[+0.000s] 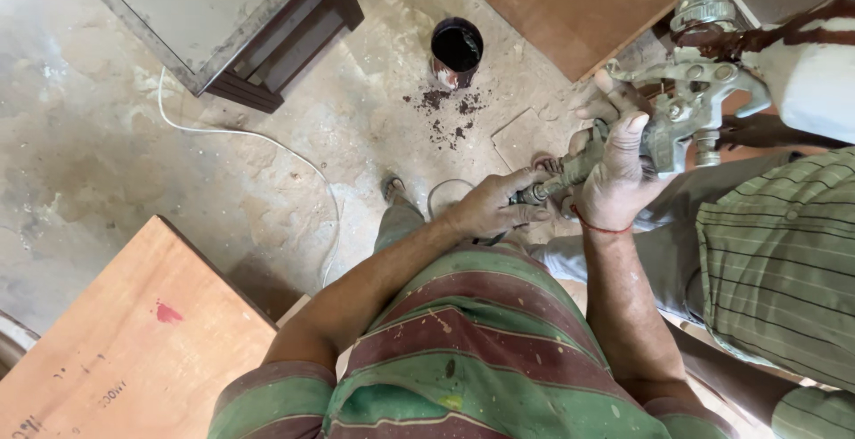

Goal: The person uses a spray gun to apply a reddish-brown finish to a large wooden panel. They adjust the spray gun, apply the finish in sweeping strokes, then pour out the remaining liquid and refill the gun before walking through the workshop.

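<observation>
left hand point(488, 209): clamped on hose fitting point(534, 193) at spray gun point(686, 109) base
right hand point(614, 172): wrapped round gun handle
floor: dark paint can point(456, 52); white cable point(267, 141)

both hands point(492, 207) point(614, 172) raised together, fingers curled closed.

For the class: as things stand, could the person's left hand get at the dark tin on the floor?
Probably not at once: the left hand is closed on the spray gun fitting, and the tin stands apart on the floor. Nothing lies between them.
</observation>
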